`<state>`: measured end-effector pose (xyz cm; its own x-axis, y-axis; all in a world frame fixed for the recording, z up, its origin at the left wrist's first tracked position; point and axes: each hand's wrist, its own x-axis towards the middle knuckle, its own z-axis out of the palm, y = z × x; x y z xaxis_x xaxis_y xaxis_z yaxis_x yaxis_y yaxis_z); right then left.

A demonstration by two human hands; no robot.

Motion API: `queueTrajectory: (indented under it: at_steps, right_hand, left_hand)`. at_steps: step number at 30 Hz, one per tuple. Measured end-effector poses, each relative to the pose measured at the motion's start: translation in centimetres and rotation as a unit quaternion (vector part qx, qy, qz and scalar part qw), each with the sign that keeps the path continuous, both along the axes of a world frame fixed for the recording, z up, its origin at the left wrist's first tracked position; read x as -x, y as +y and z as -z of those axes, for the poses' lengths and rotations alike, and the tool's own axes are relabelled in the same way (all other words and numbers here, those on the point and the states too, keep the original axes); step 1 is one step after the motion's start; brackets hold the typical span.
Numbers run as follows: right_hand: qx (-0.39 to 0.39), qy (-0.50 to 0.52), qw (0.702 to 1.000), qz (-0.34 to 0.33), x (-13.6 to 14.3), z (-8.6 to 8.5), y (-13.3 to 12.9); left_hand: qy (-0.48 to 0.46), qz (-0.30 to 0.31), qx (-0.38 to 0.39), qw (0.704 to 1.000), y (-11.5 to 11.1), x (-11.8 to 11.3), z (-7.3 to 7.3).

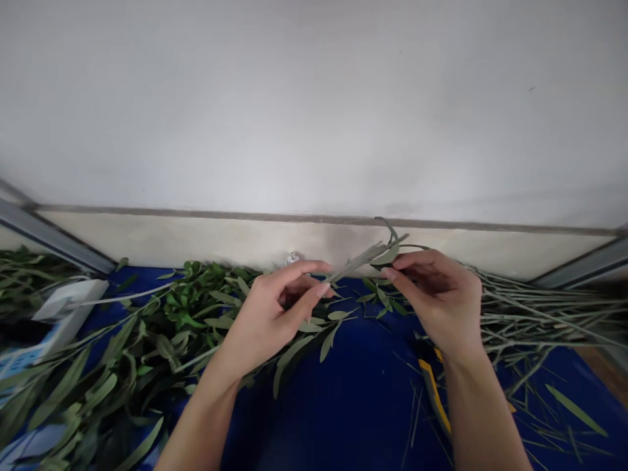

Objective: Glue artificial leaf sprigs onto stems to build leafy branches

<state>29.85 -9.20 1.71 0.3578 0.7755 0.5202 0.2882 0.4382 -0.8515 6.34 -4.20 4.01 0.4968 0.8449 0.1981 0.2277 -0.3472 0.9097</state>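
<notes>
My left hand (pixel 287 304) pinches a small bundle of thin grey-green stems (pixel 356 261) near the centre, and the stems point up and to the right. Leafy sprigs (pixel 328 333) hang below that hand. To the right, my right hand (pixel 434 288) has its thumb and forefinger closed on a narrow leaf (pixel 387 257) beside the upper part of the bundle.
Leafy branches (pixel 167 340) cover the left of the blue surface (pixel 333 405). Bare stems (pixel 549 314) lie at the right. Yellow-handled cutters (pixel 434 392) are partly hidden by my right forearm. A pale wall (pixel 314 118) rises behind.
</notes>
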Motion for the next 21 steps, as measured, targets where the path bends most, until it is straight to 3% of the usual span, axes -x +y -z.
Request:
queueTrajectory:
  at_steps: [5, 12, 18, 21]
  right_hand:
    - [-0.013, 0.015, 0.999, -0.032, 0.3, 0.5, 0.3]
    - [-0.067, 0.003, 0.997, -0.023, 0.3, 1.6, 1.0]
    - [-0.062, -0.009, 0.998, -0.017, 0.3, 1.7, 1.2]
    - [-0.020, 0.005, 1.000, -0.012, 0.6, 1.1, 0.8]
  left_hand:
    - [-0.010, -0.006, 0.001, 1.000, 0.2, 0.5, 0.0]
    - [0.020, -0.006, -0.024, 0.999, 0.0, 0.9, -0.1]
    - [0.033, -0.018, -0.061, 0.997, -0.1, 0.8, 0.2]
    - [0.025, -0.020, -0.086, 0.996, -0.1, 0.5, 0.4]
